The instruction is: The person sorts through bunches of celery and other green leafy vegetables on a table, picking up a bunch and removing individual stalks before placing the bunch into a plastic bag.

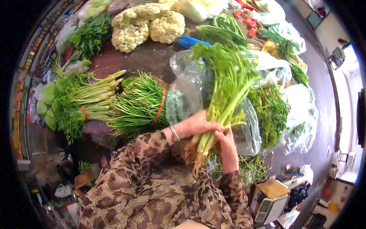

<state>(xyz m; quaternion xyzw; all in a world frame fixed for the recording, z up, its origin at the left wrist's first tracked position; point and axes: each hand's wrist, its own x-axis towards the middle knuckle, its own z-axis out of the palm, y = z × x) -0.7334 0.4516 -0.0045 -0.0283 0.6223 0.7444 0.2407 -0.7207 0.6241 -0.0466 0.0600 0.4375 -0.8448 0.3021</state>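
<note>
A leafy green bunch of celery [228,86] is held upright before my chest, leaves away from me and pale roots toward my body. My left hand [198,124], with a silver bangle at the wrist, grips the stalks from the left. From the right, my right hand [227,141] closes around the lower stalks, its thumb tip near my left fingers. Behind the celery lies a clear plastic bag [186,83], partly hidden by the leaves. A bundle of thin green stalks [140,103] tied with a red band sits left of my left hand.
Root-end bundles [97,97] and dark leafy greens [93,34] lie at left. Cauliflower heads [167,27] and a blue object [193,42] are farther back. Feathery herbs [270,114] and bagged produce [300,126] stand at right, with a weighing scale [271,197] at lower right.
</note>
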